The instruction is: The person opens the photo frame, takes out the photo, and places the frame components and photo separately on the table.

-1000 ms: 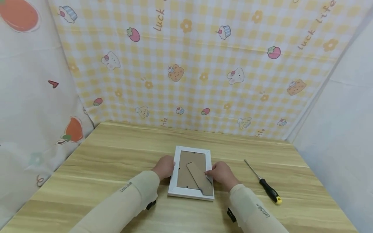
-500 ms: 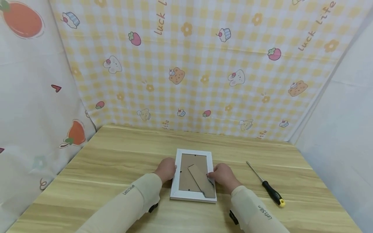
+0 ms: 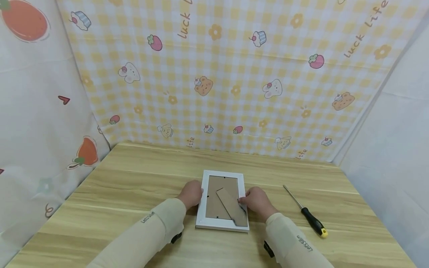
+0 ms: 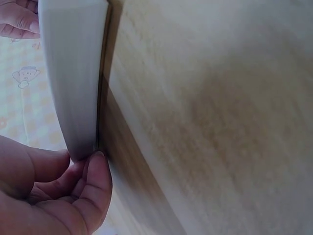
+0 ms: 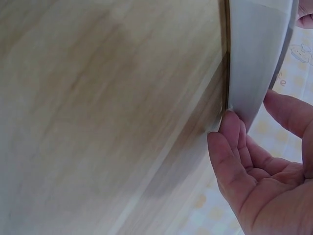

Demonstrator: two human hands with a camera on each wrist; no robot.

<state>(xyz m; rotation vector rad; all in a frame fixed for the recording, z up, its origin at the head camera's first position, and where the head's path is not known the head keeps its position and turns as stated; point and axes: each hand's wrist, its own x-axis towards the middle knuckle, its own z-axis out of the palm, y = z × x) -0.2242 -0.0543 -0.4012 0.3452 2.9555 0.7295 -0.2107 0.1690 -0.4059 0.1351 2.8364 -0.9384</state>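
A white picture frame (image 3: 201, 212) lies back side up on the table, its brown backing board (image 3: 214, 190) showing. A brown stand flap (image 3: 231, 206) lies slantwise over the board, towards the lower right corner. My left hand (image 3: 191, 194) holds the frame's left edge; in the left wrist view its thumb and curled fingers (image 4: 98, 181) pinch the white side wall. From the right, my right hand (image 3: 257, 201) grips the opposite edge, thumb on top and fingertips (image 5: 230, 122) at the lower edge in the right wrist view. The front of the frame is hidden.
A screwdriver (image 3: 313, 221) with a black and yellow handle lies on the wooden table (image 3: 134, 175), right of the right hand. Behind the table hangs a yellow checked cloth (image 3: 234, 108). White cloth walls (image 3: 385, 149) close off both sides.
The whole head view has shifted slightly, the table and frame appearing a little lower and further right. Both hands keep their hold on the picture frame, which stays in place between them.
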